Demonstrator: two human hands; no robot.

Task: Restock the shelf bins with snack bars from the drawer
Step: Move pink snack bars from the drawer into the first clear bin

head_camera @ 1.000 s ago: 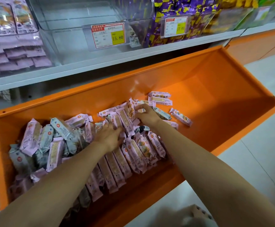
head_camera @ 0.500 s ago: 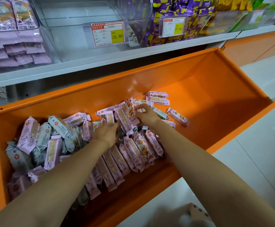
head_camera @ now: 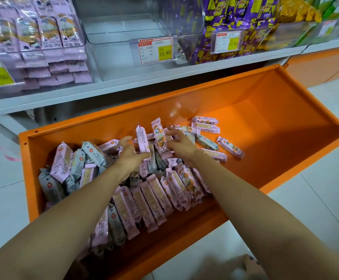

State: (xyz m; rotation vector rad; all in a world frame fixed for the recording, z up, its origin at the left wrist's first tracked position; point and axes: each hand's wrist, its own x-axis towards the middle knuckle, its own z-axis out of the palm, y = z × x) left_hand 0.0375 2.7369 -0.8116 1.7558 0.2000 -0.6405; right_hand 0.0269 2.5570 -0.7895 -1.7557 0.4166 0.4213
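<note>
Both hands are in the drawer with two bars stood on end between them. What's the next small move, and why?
Probably firm up the grip of the right hand, then lift both bars toward the clear bin. The left hand grips the pink bar upright. Whether the right hand's spread fingers truly hold the cartoon bar is unclear. The bin above looks empty.

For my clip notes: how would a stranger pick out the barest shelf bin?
Start at the grey metal shelf above the open orange metal drawer. The clear plastic bin sits mid-shelf, tagged 15.80; unlike the pink-packed bin left and purple-packed bin right, it looks nearly bare.
</note>
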